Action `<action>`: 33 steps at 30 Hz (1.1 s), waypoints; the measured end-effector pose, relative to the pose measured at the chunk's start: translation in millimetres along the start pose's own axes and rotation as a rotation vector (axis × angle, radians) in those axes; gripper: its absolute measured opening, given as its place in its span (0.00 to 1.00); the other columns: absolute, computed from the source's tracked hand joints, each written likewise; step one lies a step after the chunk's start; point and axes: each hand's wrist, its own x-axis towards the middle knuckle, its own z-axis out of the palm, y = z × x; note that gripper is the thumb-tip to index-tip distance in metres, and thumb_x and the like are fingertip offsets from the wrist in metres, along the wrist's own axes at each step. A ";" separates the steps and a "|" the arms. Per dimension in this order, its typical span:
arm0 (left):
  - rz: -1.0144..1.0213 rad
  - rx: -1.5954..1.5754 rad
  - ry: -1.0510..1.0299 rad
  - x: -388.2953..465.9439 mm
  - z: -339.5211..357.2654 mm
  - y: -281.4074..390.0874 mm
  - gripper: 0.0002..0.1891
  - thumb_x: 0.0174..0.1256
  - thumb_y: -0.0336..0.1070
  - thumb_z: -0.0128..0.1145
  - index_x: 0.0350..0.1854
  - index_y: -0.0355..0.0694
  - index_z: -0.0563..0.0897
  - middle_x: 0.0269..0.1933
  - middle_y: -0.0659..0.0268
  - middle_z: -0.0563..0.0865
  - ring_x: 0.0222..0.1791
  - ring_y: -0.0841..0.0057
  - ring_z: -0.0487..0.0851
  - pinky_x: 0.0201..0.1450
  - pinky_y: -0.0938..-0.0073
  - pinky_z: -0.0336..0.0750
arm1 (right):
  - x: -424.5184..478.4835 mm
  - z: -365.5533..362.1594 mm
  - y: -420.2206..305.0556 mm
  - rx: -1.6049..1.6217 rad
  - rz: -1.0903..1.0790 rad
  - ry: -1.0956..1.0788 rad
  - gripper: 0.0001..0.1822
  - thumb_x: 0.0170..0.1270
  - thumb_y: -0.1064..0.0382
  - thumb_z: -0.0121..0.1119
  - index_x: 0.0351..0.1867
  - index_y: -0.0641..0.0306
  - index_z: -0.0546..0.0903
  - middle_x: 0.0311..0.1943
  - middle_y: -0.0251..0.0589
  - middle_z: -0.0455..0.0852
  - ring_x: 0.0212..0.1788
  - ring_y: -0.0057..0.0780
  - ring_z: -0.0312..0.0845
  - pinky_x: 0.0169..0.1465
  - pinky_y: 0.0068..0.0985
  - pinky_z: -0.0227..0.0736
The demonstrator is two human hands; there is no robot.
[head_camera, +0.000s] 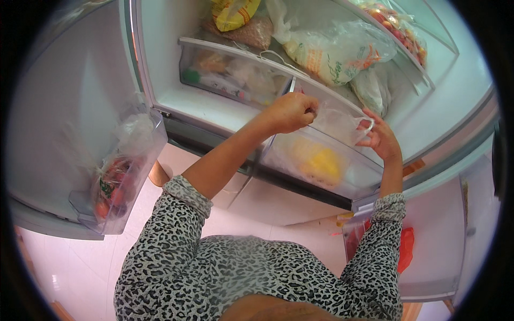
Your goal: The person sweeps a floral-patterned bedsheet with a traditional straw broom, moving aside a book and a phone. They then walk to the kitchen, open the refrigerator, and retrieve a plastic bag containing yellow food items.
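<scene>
I face an open refrigerator. My left hand (294,113) is curled into a fist at the left side of a thin clear plastic bag (337,120) and appears to grip its edge. My right hand (379,136) has its fingers in the bag's white handle loop, on the right. The bag is over a pulled-out clear drawer (361,160). Inside that drawer lies a yellow item (324,162), blurred by plastic film around it.
Left of it sits another clear drawer (237,94) with bagged food. The shelf above holds a printed plastic bag (341,52) and a yellow bag (235,14). Bagged red produce (114,184) fills the left door bin (146,176). A red bag (406,248) is in the right door.
</scene>
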 end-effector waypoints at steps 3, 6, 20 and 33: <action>-0.006 0.029 0.004 -0.7 0.4 -4.0 0.05 0.46 0.33 0.51 0.24 0.38 0.78 0.24 0.55 0.79 0.28 0.57 0.77 0.33 0.64 0.70 | -3.9 -0.6 8.1 0.002 0.034 0.099 0.35 0.51 0.60 0.60 0.61 0.59 0.60 0.51 0.45 0.70 0.50 0.35 0.69 0.41 0.41 0.76; -0.011 0.066 -0.022 -0.7 -3.1 -7.2 0.06 0.48 0.33 0.51 0.25 0.37 0.78 0.24 0.56 0.79 0.27 0.61 0.76 0.32 0.67 0.70 | -3.5 22.0 -2.2 -0.037 -0.036 0.070 0.35 0.50 0.63 0.59 0.62 0.58 0.59 0.49 0.43 0.71 0.47 0.33 0.70 0.37 0.37 0.76; -0.011 -0.089 -0.080 -0.8 1.6 -10.0 0.04 0.52 0.29 0.48 0.24 0.35 0.73 0.19 0.70 0.70 0.21 0.84 0.68 0.25 0.80 0.65 | 56.1 30.8 32.9 -0.737 0.177 0.160 0.12 0.56 0.61 0.54 0.40 0.63 0.78 0.22 0.31 0.75 0.21 0.19 0.68 0.20 0.19 0.62; -0.145 -0.008 -0.132 -0.3 2.0 -9.3 0.08 0.53 0.33 0.50 0.32 0.35 0.76 0.27 0.55 0.78 0.26 0.70 0.75 0.32 0.72 0.69 | 45.3 10.5 -19.4 -0.064 -0.446 0.623 0.09 0.62 0.58 0.50 0.35 0.60 0.78 0.25 0.26 0.76 0.22 0.15 0.69 0.24 0.15 0.63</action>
